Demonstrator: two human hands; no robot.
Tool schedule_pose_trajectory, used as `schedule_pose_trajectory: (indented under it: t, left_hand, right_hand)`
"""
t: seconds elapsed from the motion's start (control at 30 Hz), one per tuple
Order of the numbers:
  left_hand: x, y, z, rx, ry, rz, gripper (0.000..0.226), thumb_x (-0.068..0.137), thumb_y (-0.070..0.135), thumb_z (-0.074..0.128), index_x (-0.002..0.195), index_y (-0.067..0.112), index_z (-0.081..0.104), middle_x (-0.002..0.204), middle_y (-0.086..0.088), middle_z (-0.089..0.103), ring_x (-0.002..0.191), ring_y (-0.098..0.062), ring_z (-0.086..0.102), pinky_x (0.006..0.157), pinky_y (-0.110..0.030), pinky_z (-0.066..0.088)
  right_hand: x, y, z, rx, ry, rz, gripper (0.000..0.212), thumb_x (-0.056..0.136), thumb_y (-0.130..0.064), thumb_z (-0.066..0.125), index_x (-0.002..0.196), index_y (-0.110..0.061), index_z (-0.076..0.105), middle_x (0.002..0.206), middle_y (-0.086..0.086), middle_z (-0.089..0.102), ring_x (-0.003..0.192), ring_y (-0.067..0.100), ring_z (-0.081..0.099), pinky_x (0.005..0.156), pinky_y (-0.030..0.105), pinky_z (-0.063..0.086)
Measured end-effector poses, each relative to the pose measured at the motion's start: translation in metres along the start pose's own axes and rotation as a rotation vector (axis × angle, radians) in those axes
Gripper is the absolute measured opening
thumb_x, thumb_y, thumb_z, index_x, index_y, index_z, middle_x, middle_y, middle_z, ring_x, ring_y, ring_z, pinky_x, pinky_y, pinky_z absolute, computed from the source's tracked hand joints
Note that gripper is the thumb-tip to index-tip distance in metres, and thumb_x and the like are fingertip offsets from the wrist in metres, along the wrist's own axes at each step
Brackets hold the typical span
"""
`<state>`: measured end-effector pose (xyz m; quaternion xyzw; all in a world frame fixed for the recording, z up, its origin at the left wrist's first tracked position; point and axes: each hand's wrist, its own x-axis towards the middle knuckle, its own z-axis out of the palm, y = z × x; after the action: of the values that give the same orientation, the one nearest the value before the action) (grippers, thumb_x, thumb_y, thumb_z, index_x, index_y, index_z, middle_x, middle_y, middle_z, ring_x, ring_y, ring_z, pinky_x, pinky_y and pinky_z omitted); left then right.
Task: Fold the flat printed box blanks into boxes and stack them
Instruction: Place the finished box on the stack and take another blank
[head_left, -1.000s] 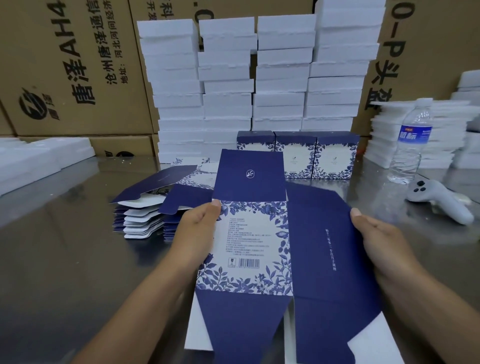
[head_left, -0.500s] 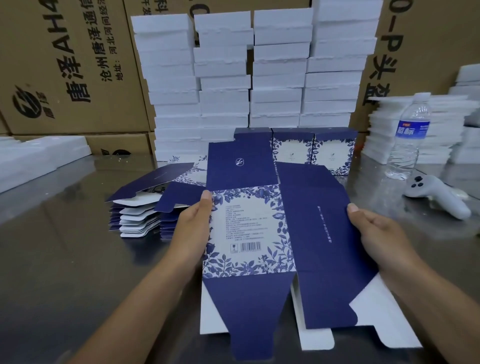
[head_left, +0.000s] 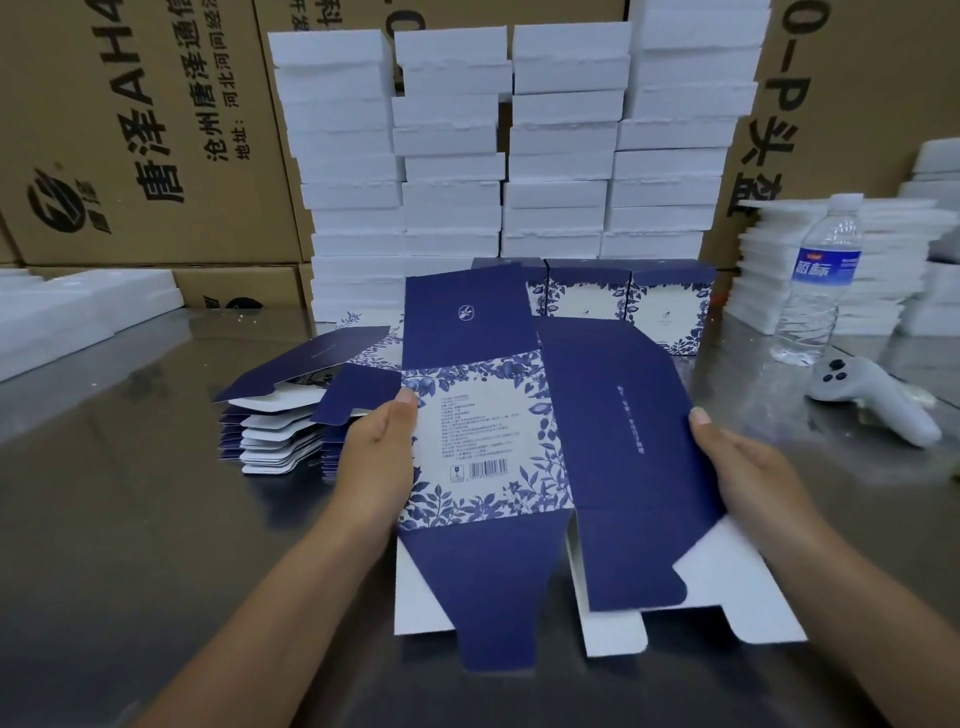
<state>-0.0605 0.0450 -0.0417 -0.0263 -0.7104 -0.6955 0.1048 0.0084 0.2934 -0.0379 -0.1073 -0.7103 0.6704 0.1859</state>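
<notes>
I hold a navy and white floral box blank (head_left: 498, 441) above the metal table, partly opened into a sleeve with its flaps loose at top and bottom. My left hand (head_left: 379, 457) grips its left edge, thumb on the printed white panel. My right hand (head_left: 748, 467) grips the right edge of the plain navy panel. A pile of flat blanks (head_left: 291, 410) lies to the left behind my left hand. Three folded boxes (head_left: 628, 306) stand in a row behind the blank, the leftmost mostly hidden.
Tall stacks of white foam pieces (head_left: 509, 156) rise at the back against brown cartons (head_left: 135, 135). A water bottle (head_left: 818, 280) and a grey controller (head_left: 878, 400) sit at right, beside more foam stacks (head_left: 883, 260). White trays (head_left: 78, 312) lie at left on the table (head_left: 130, 519).
The blank has lifted and pushed away from me, and its sleeve has opened wider, showing more white inside at the bottom. Both hands keep their grips.
</notes>
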Motion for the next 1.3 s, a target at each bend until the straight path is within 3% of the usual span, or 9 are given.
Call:
schedule_pose_trajectory:
  t: [0.23,0.4,0.5,0.57,0.77,0.93,1.07,1.17,1.3]
  left_hand:
    - [0.002,-0.002,0.004,-0.073,-0.021,-0.042,0.046,0.098,0.041,0.043,0.079,0.011,0.071,0.079,-0.003,0.073,0.07,-0.019,0.064,0.068,-0.029,0.048]
    - [0.004,-0.004,0.002,-0.071,-0.087,-0.037,0.047,0.098,0.045,0.042,0.067,0.032,0.074,0.069,0.015,0.072,0.06,0.0,0.067,0.046,-0.011,0.046]
    - [0.002,-0.005,0.001,0.008,-0.1,0.01,0.047,0.1,0.036,0.041,0.067,0.019,0.069,0.058,0.017,0.067,0.05,0.005,0.061,0.043,-0.007,0.041]
    - [0.003,-0.006,-0.001,0.002,-0.094,0.013,0.039,0.1,0.035,0.04,0.079,0.015,0.066,0.063,0.017,0.069,0.055,0.004,0.063,0.047,-0.008,0.044]
    - [0.004,-0.003,-0.004,-0.022,-0.042,0.019,0.035,0.101,0.033,0.041,0.078,0.02,0.064,0.061,0.021,0.068,0.056,0.006,0.062,0.05,-0.008,0.046]
    - [0.003,-0.006,-0.006,-0.035,-0.04,-0.062,0.037,0.099,0.035,0.044,0.077,0.015,0.066,0.061,0.009,0.07,0.054,-0.005,0.065,0.05,-0.017,0.047]
    - [0.001,-0.005,-0.002,-0.069,-0.053,-0.042,0.044,0.097,0.045,0.043,0.071,0.023,0.071,0.066,0.011,0.072,0.06,-0.006,0.067,0.05,-0.016,0.049]
    - [-0.002,-0.008,-0.002,-0.014,-0.146,-0.01,0.046,0.096,0.045,0.04,0.071,0.026,0.074,0.072,0.013,0.073,0.062,-0.001,0.068,0.047,-0.01,0.046]
    - [-0.001,-0.012,-0.005,0.005,-0.17,-0.009,0.039,0.099,0.036,0.041,0.081,0.019,0.071,0.081,0.005,0.075,0.07,-0.009,0.07,0.06,-0.023,0.051]
  right_hand:
    - [0.003,0.0,-0.004,-0.101,0.078,-0.042,0.039,0.096,-0.033,0.051,0.083,-0.003,0.071,0.088,0.012,0.071,0.074,0.019,0.061,0.071,0.03,0.045]
    - [0.003,0.003,-0.004,-0.11,0.105,-0.042,0.045,0.096,-0.036,0.05,0.091,0.006,0.066,0.092,0.023,0.068,0.074,0.019,0.055,0.075,0.033,0.046]
    - [0.005,0.004,-0.004,-0.102,0.119,-0.043,0.043,0.096,-0.035,0.05,0.088,0.004,0.067,0.089,0.017,0.071,0.073,0.017,0.057,0.081,0.039,0.051]
    - [0.005,0.004,-0.001,-0.088,0.103,-0.055,0.04,0.096,-0.034,0.05,0.08,-0.003,0.07,0.073,0.003,0.073,0.069,0.017,0.061,0.072,0.032,0.05]
    - [0.007,0.006,0.0,-0.061,0.038,-0.069,0.042,0.095,-0.032,0.05,0.071,-0.005,0.071,0.069,0.001,0.072,0.059,0.009,0.064,0.053,0.014,0.049]
    - [0.006,0.008,-0.003,-0.12,-0.005,-0.072,0.048,0.097,-0.026,0.047,0.088,0.021,0.056,0.087,0.034,0.062,0.069,0.018,0.051,0.061,0.024,0.038]
    - [0.003,0.005,-0.004,-0.17,0.047,-0.07,0.052,0.098,-0.028,0.046,0.093,0.023,0.049,0.093,0.041,0.053,0.071,0.019,0.045,0.069,0.028,0.03]
    - [0.007,0.009,-0.008,-0.114,0.066,-0.056,0.052,0.098,-0.03,0.045,0.093,0.022,0.05,0.073,0.029,0.054,0.07,0.02,0.045,0.068,0.029,0.032]
    - [0.01,0.011,-0.008,-0.091,0.096,-0.046,0.044,0.097,-0.032,0.049,0.079,0.005,0.066,0.065,0.003,0.067,0.056,0.015,0.058,0.052,0.022,0.045]
